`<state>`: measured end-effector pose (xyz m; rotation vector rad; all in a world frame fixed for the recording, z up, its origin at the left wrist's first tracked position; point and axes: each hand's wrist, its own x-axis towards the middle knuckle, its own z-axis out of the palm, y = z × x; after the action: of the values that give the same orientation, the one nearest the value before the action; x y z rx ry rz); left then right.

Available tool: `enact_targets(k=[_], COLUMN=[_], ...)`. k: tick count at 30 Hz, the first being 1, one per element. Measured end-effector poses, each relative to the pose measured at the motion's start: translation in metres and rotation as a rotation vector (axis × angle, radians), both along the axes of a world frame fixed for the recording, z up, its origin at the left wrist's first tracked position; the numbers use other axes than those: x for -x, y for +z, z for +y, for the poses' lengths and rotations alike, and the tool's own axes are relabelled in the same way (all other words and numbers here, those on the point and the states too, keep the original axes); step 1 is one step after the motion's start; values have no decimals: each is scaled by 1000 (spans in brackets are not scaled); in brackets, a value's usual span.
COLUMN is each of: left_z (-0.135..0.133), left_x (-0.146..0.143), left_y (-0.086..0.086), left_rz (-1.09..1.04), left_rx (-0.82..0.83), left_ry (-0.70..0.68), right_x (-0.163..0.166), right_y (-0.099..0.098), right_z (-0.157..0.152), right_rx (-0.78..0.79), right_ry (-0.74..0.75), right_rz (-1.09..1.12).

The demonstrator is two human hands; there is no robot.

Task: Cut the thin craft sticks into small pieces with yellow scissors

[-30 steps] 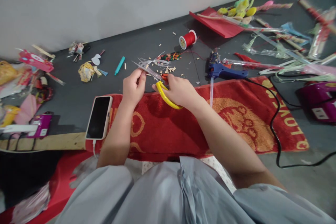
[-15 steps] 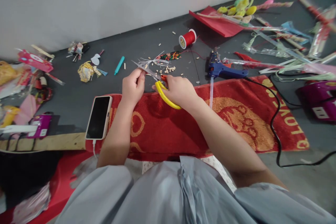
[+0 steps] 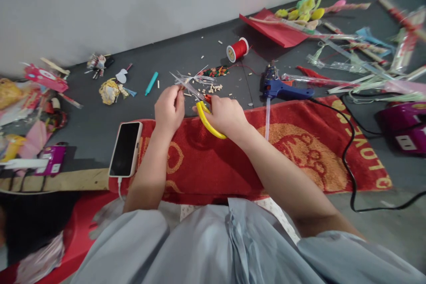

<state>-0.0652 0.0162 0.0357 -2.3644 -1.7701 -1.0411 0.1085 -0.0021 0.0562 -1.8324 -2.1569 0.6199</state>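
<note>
A pair of scissors with a yellow handle (image 3: pixel 209 123) is in my right hand (image 3: pixel 229 114), its fingers wrapped round the grip. The blades point left and away, with their tips beside the fingertips of my left hand (image 3: pixel 169 105). My left hand is closed in a pinch; the small thing in it is mostly hidden by the fingers and blades. A bit of orange-red shows by my right thumb. Just beyond the blades lie a bundle of thin white strips (image 3: pixel 203 79), a dark patterned piece with orange flowers (image 3: pixel 216 71) and several small cream pellets (image 3: pixel 216 87).
A red towel (image 3: pixel 219 164) lies under my forearms, with a phone (image 3: pixel 125 150) on its left end. To the right rests a blue glue gun (image 3: pixel 288 91) with its black cord. Beyond are a red thread spool (image 3: pixel 238 49), a teal marker (image 3: pixel 151 83) and red paper (image 3: pixel 279 31).
The scissors have shifted slightly in my right hand, and their blade tips sit a little higher beside my left fingertips. Both hands stay nearly where they were.
</note>
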Motion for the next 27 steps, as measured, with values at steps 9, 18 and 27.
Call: enact_targets(k=[9, 18, 27], left_z=[-20, -13, -20], left_x=[-14, -23, -32], left_y=[12, -19, -27], left_rz=[31, -493, -571], left_rx=[-80, 382, 552], left_ry=[-206, -508, -567], right_x=[-9, 1, 6], right_y=[4, 0, -1], right_z=[6, 0, -1], right_rx=[-31, 30, 51], right_ry=[-57, 30, 4], right_rz=[250, 329, 328])
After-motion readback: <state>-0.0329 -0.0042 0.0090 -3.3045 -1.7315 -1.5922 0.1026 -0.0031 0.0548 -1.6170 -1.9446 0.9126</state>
